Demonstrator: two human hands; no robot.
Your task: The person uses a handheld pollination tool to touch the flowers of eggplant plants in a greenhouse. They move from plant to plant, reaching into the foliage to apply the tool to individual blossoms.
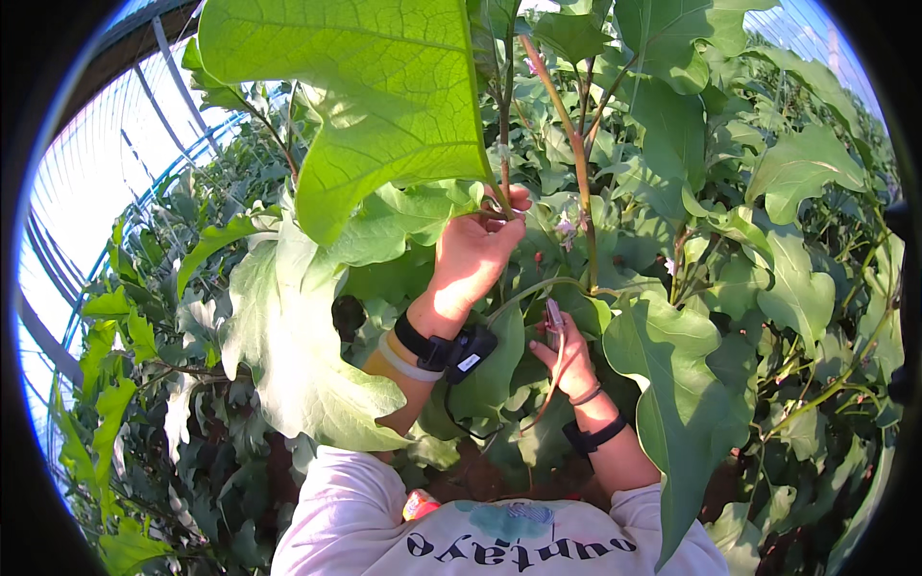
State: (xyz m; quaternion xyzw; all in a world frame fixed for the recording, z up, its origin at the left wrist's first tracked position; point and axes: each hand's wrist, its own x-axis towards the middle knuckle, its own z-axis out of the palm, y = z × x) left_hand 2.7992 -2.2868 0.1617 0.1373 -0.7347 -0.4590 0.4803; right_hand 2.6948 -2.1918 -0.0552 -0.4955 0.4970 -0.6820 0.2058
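Observation:
In the middle of the head view, my left hand [479,241] is raised with its fingers closed around the stalk [506,207] of a large bright green eggplant leaf [374,108]. A thin upright stem [505,129] rises just behind those fingertips. Lower and to the right, my right hand [573,360] holds a small slim tool [555,320], perhaps snips, upright; its exact kind cannot be told. A thin reddish cord or strip [553,392] hangs down from beside it. A thick reddish-brown plant stem [580,165] stands above the right hand, and pale purple flowers [566,225] hang near it.
Broad leaves crowd both sides, one pale leaf [288,345] over my left forearm and another [666,374] beside my right forearm. Thin strings run among the stems. A metal greenhouse frame [176,72] stands at the upper left. Dense plants fill the background.

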